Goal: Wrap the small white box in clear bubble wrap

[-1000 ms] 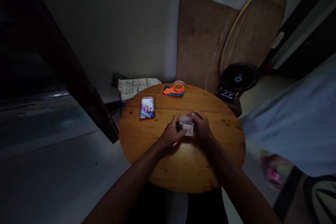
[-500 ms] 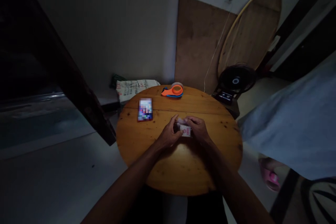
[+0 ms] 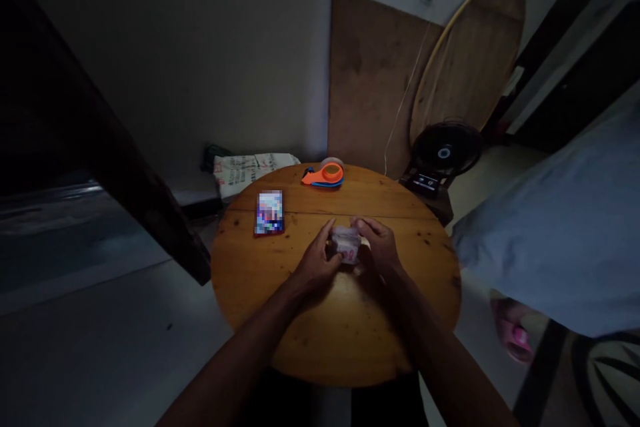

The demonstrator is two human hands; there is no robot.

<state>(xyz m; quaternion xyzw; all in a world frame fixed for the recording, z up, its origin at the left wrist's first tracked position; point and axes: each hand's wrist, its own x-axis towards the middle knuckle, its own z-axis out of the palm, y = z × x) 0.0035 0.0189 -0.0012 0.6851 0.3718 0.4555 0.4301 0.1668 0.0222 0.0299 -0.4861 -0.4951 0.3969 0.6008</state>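
Both of my hands meet over the middle of a round wooden table (image 3: 280, 320). My left hand (image 3: 318, 259) and my right hand (image 3: 379, 248) are closed round a small white pack with red print (image 3: 347, 243), held between them just above the tabletop. What kind of pack it is I cannot make out in the dim light.
A phone (image 3: 269, 212) lies on the table to the left of my hands. An orange and blue tape dispenser (image 3: 324, 175) sits at the far edge. Another person in a light blue garment (image 3: 560, 240) stands at the right, one foot in a pink sandal (image 3: 515, 335). A black fan (image 3: 444, 152) and leaning wooden boards (image 3: 375, 73) are behind.
My hands have turned the small pack between them and shifted it slightly. The view has drifted a little; nothing else on the table has moved.
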